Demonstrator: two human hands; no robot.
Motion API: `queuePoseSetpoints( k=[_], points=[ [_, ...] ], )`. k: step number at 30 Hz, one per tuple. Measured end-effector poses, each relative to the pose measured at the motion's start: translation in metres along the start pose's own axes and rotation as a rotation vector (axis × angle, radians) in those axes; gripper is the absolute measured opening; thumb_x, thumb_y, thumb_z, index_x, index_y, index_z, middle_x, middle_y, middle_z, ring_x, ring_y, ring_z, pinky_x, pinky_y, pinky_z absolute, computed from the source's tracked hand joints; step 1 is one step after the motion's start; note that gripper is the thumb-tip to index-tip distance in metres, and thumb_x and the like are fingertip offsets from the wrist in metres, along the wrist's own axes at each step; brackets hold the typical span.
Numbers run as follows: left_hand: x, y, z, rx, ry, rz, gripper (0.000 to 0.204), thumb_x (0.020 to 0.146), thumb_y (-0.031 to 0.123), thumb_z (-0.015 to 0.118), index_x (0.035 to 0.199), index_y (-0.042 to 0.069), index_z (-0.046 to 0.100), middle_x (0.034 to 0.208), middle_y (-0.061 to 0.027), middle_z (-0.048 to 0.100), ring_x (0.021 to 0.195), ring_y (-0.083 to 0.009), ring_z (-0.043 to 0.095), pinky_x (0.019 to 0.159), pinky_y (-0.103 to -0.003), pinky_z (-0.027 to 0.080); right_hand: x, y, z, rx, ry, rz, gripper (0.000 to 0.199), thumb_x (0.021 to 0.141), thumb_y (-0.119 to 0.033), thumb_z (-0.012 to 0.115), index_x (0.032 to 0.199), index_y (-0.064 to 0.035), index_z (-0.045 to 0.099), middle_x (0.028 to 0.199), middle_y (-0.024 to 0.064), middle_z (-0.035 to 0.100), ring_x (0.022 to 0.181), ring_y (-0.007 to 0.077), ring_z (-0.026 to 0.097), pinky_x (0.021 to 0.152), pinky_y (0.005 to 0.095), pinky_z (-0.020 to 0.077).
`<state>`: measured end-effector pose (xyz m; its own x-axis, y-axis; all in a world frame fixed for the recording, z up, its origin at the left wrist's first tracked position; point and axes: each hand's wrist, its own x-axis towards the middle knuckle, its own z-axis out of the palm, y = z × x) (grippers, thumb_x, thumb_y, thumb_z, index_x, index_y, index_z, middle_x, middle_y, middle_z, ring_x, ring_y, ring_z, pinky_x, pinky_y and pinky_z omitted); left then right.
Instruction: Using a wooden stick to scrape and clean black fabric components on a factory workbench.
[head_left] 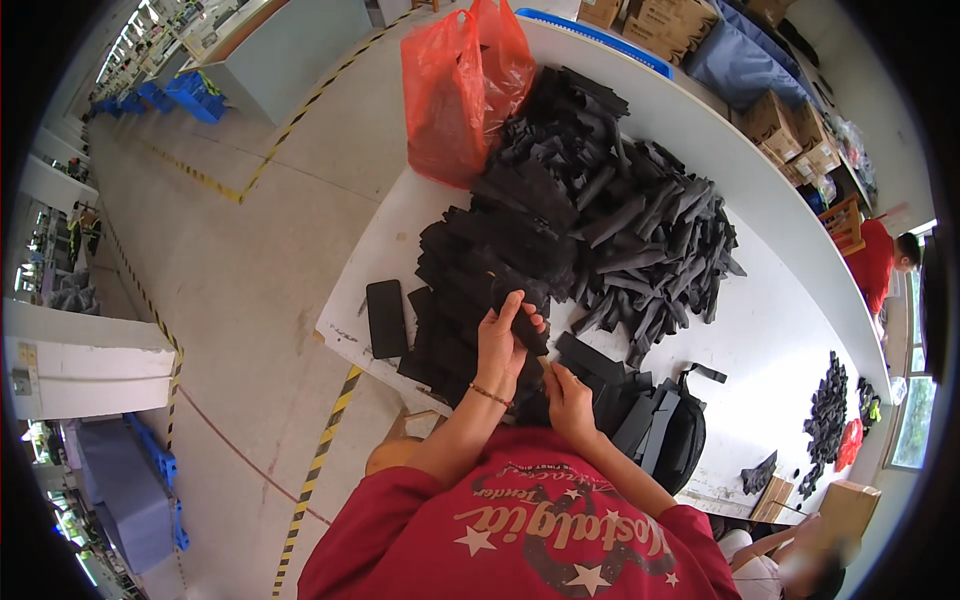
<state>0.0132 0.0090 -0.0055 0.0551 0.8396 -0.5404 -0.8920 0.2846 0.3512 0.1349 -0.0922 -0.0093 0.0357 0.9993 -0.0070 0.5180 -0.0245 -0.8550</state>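
Note:
My left hand (497, 340) is closed around a dark piece of black fabric (529, 333), held over the near part of the table. Just below and to the right, my right hand (570, 400) pinches a thin, light-brown stick-like tool (545, 364) whose upper end meets the held piece. Whether the tip goes inside the piece I cannot tell. Beyond my hands a large heap of black fabric pieces (655, 235) spreads across the white table (770, 300). Flatter stacked black pieces (445, 250) lie beside my left hand.
A black phone (386, 319) lies near the table's left edge. A red plastic bag (440, 110) stands at the far left corner. To my right are a black bag with a strap (686, 440) and more black pieces (827, 410). Another person (765, 570) sits at lower right.

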Motion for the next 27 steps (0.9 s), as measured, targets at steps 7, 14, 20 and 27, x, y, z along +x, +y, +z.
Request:
queuePoseSetpoints(
  k=[7,14,20,27],
  points=[
    [0.026,0.023,-0.005,0.245,0.077,0.187,0.015,0.088,0.019,0.068,0.087,0.004,0.063,0.063,-0.003,0.058,0.043,-0.01,0.047,0.037,-0.021,0.032,-0.041,0.001,-0.042,0.015,-0.224,0.166,0.015,0.09,-0.007,0.057,0.103,0.0002,0.06,0.07,0.0204,0.059,0.063,0.0367,0.061,0.056,0.0375,0.0473],
    [0.027,0.004,0.005,0.078,0.07,-0.013,0.018,0.088,0.024,0.068,0.085,0.008,0.06,0.057,0.0019,0.052,0.039,-0.0056,0.037,0.038,-0.021,0.026,-0.062,0.002,-0.097,-0.263,-0.198,0.2,0.022,0.084,-0.02,0.069,0.08,-0.0018,0.058,0.058,0.0147,0.055,0.051,0.0288,0.059,0.048,0.0345,0.044],
    [0.031,-0.021,0.007,-0.204,0.032,-0.082,0.016,0.091,0.022,0.064,0.089,0.007,0.059,0.064,-0.0001,0.055,0.047,-0.0065,0.042,0.041,-0.021,0.032,0.003,-0.03,-0.048,0.073,0.107,-0.014,0.032,0.077,-0.007,0.076,0.106,-0.0053,0.062,0.071,0.0038,0.054,0.056,0.0106,0.049,0.052,0.0242,0.0398],
    [0.017,-0.014,0.022,-0.015,0.071,-0.053,0.015,0.091,0.019,0.064,0.097,0.005,0.06,0.071,-0.005,0.06,0.058,-0.0098,0.054,0.049,-0.021,0.042,0.05,-0.031,-0.044,0.103,0.195,-0.118,0.009,0.084,-0.004,0.067,0.09,-0.0005,0.062,0.074,0.0057,0.055,0.058,0.0131,0.047,0.055,0.0248,0.0386]
  ],
)
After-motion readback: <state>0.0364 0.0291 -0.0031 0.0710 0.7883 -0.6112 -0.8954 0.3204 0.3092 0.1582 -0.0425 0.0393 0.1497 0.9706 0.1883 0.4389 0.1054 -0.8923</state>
